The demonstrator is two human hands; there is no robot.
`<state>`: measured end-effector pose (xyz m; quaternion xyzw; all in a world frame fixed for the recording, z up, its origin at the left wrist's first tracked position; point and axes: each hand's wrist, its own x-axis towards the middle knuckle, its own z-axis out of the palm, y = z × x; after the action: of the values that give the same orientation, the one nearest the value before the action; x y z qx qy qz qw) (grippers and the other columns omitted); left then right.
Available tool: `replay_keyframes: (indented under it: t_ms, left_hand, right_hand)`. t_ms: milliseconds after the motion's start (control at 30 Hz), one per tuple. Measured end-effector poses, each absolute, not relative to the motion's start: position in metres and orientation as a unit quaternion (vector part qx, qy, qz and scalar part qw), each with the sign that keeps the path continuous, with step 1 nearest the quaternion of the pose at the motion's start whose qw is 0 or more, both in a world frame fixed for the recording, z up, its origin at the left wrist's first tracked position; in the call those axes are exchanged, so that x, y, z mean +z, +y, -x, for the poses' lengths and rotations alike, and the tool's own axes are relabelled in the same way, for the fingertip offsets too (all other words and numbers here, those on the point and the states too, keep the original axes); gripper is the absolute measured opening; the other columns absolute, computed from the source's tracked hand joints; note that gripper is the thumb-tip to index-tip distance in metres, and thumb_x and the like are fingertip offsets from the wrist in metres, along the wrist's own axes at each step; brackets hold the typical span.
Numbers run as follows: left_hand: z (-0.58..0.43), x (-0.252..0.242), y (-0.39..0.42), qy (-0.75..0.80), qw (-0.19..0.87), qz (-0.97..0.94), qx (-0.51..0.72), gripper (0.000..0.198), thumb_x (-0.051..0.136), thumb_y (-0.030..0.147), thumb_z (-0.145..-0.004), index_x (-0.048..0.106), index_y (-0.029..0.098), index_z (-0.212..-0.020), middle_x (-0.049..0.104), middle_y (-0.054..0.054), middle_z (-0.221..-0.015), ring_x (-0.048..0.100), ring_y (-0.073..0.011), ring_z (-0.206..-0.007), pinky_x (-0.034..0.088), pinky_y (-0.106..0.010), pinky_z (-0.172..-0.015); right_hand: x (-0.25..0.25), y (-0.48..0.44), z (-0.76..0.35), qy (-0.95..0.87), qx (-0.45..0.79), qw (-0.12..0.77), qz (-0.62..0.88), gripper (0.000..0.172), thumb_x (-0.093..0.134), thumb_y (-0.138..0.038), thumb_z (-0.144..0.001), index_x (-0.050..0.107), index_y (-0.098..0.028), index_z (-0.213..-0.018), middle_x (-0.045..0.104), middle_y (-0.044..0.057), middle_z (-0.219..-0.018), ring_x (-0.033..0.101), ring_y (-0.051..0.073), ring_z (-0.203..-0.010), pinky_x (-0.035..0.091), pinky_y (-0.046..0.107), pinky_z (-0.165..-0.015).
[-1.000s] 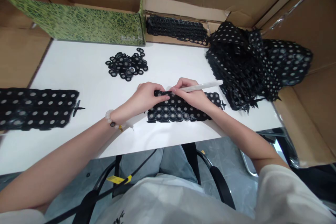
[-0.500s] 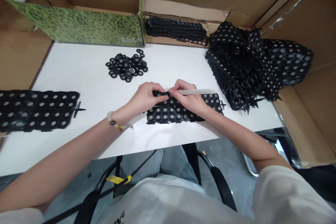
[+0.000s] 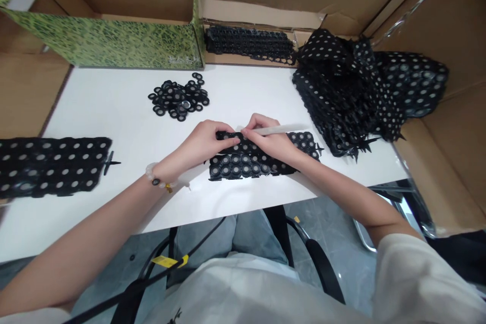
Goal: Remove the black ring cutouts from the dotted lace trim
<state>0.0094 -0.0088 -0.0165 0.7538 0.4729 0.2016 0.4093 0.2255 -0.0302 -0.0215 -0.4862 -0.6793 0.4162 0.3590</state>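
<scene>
A black sheet of moulded round rings with pale centres (image 3: 245, 168) lies on the white table in front of me. My left hand (image 3: 205, 140) pinches its far left edge between thumb and fingers. In my right hand (image 3: 271, 140) is a slim white pen-like tool (image 3: 284, 128), held like a pencil and slanting up to the right. Its working tip is hidden by my fingers, close to the left thumb at the sheet's far edge. Beyond my left hand sits a loose pile of small black rings (image 3: 176, 97).
Another black dotted sheet (image 3: 53, 167) lies at the left. Several stacked sheets (image 3: 330, 106) are heaped at the right. A green patterned box (image 3: 114, 43) and a stack of emptied-looking black webbing (image 3: 248, 43) stand at the back. Cardboard walls (image 3: 429, 55) enclose the table (image 3: 170, 207).
The view has shifted slightly. Both hands keep their grips at the sheet's far edge, and the white tool is tilted a little more upward at its right end.
</scene>
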Motion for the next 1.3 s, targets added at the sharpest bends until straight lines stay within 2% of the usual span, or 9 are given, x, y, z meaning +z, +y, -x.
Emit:
replay_keyframes:
  t_ms: [167, 333, 633, 767, 967, 1300]
  left_hand:
    - [-0.006, -0.005, -0.008, 0.478, 0.439, -0.739, 0.181, 0.031, 0.074, 0.047, -0.084, 0.083, 0.018, -0.092, 0.082, -0.006, -0.094, 0.071, -0.0237, -0.086, 0.048, -0.032, -0.079]
    - [-0.008, -0.008, -0.009, 0.478, 0.422, -0.750, 0.176, 0.031, 0.069, 0.046, -0.087, 0.082, 0.019, -0.094, 0.082, -0.006, -0.097, 0.071, -0.0256, -0.090, 0.048, -0.034, -0.084]
    - [-0.011, -0.009, -0.008, 0.474, 0.472, -0.721, 0.178, 0.034, 0.069, 0.046, -0.083, 0.082, 0.018, -0.098, 0.082, -0.007, -0.099, 0.070, -0.0277, -0.095, 0.048, -0.036, -0.087]
    - [-0.009, -0.009, -0.006, 0.469, 0.491, -0.712, 0.179, 0.034, 0.071, 0.046, -0.080, 0.082, 0.018, -0.096, 0.081, -0.007, -0.098, 0.069, -0.0274, -0.095, 0.049, -0.036, -0.087]
    - [-0.007, -0.014, -0.003, 0.443, 0.552, -0.679, 0.197, 0.034, 0.078, 0.049, -0.075, 0.080, 0.020, -0.092, 0.081, -0.005, -0.095, 0.069, -0.0254, -0.092, 0.050, -0.037, -0.090]
    - [-0.010, -0.014, -0.005, 0.449, 0.517, -0.694, 0.221, 0.031, 0.077, 0.046, -0.076, 0.079, 0.018, -0.089, 0.079, -0.007, -0.095, 0.067, -0.0256, -0.094, 0.050, -0.039, -0.094]
  right_hand:
    - [-0.017, -0.028, -0.229, -0.660, 0.437, 0.360, 0.493, 0.030, 0.070, -0.044, -0.086, 0.054, -0.023, -0.071, 0.056, -0.002, -0.066, 0.048, 0.016, -0.067, 0.035, 0.031, -0.065]
    - [-0.019, -0.029, -0.227, -0.667, 0.429, 0.359, 0.491, 0.030, 0.069, -0.043, -0.087, 0.054, -0.023, -0.071, 0.053, -0.003, -0.065, 0.045, 0.015, -0.065, 0.033, 0.030, -0.064]
    - [-0.024, -0.033, -0.223, -0.698, 0.398, 0.339, 0.489, 0.033, 0.066, -0.052, -0.092, 0.057, -0.023, -0.079, 0.065, 0.000, -0.076, 0.053, 0.017, -0.072, 0.037, 0.031, -0.068]
    - [-0.025, -0.032, -0.223, -0.700, 0.399, 0.339, 0.485, 0.038, 0.066, -0.057, -0.092, 0.056, -0.023, -0.078, 0.064, 0.000, -0.074, 0.051, 0.016, -0.069, 0.037, 0.031, -0.067]
    - [-0.027, -0.031, -0.224, -0.695, 0.406, 0.354, 0.476, 0.037, 0.068, -0.055, -0.091, 0.057, -0.023, -0.078, 0.062, -0.001, -0.072, 0.051, 0.016, -0.068, 0.037, 0.031, -0.066]
    - [-0.028, -0.032, -0.220, -0.699, 0.381, 0.355, 0.490, 0.037, 0.065, -0.056, -0.094, 0.055, -0.023, -0.079, 0.064, 0.000, -0.075, 0.053, 0.017, -0.070, 0.038, 0.032, -0.069]
